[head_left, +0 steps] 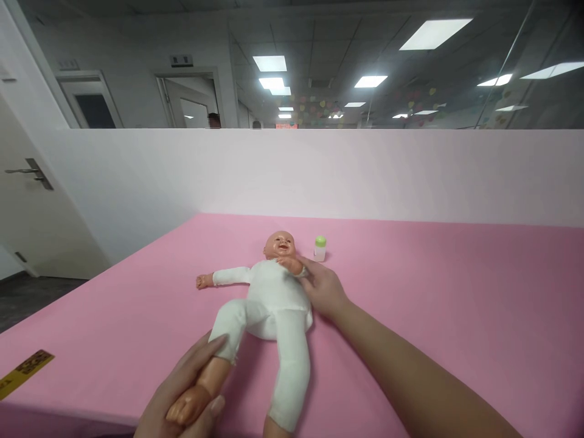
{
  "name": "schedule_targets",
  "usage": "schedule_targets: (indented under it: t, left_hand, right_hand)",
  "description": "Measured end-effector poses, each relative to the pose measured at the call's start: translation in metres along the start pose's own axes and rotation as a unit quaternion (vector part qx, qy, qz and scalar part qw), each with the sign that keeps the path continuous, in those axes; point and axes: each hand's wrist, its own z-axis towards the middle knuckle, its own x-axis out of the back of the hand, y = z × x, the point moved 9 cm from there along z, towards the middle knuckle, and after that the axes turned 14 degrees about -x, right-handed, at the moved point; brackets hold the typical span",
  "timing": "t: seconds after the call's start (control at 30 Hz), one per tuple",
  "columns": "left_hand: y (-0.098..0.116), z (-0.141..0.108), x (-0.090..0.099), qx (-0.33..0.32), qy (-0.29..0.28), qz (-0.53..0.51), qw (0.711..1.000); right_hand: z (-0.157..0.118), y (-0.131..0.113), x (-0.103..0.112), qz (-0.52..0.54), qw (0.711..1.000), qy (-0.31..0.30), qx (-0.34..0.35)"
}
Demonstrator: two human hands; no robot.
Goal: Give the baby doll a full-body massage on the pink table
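Note:
A baby doll [278, 289] with a white cloth body lies face up on the pink table, its head away from me. My left hand [180, 389] is wrapped round the doll's lower leg and foot on the left side. At the doll's right-hand side in view, my right hand [323, 286] holds the doll's arm, which is bent over the chest; my fingertips are partly hidden behind it. The doll's other arm stretches out to the left. Just beyond my right hand stands a small bottle [320, 250] with a green lid.
The pink table [447, 304] meets a white wall [319, 176] with glass above it. A yellow label [27, 372] with a printed code lies at the table's near left. A door [36, 213] with a handle is at the far left.

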Motion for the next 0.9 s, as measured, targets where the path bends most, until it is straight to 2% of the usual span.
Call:
schedule_targets:
  t: [0.07,0.17,0.3,0.5,0.63,0.7,0.8,0.9]
  left_hand:
    - [0.001,0.013,-0.003,0.0,-0.007,0.001,1.0]
    - [-0.001,0.035,-0.011,0.005,-0.022,-0.009,1.0]
    - [-0.004,0.065,-0.027,0.01,-0.041,-0.041,0.998]
    - [-0.013,0.09,-0.043,0.047,-0.042,-0.068,0.996]
    - [-0.013,0.084,-0.039,0.05,-0.041,-0.064,0.996]
    - [-0.011,0.074,-0.034,0.042,-0.044,-0.048,0.997]
    - [-0.009,0.051,-0.022,0.025,-0.029,-0.017,0.999]
    - [-0.007,0.024,-0.009,0.007,0.0,0.015,1.0]
  right_hand:
    - [-0.006,-0.014,-0.018,-0.081,0.994,-0.026,0.063]
    - [-0.012,-0.018,-0.036,-0.184,0.974,-0.047,0.126]
    - [-0.016,-0.016,-0.042,-0.256,0.954,-0.073,0.141]
    - [-0.018,-0.016,-0.044,-0.255,0.951,-0.087,0.15]
    - [-0.014,-0.016,-0.035,-0.196,0.971,-0.057,0.127]
    - [-0.012,-0.017,-0.024,-0.152,0.983,-0.04,0.091]
    - [-0.01,-0.016,-0.011,-0.066,0.996,-0.052,0.038]
    - [-0.001,0.009,0.008,0.017,0.999,-0.019,-0.045]
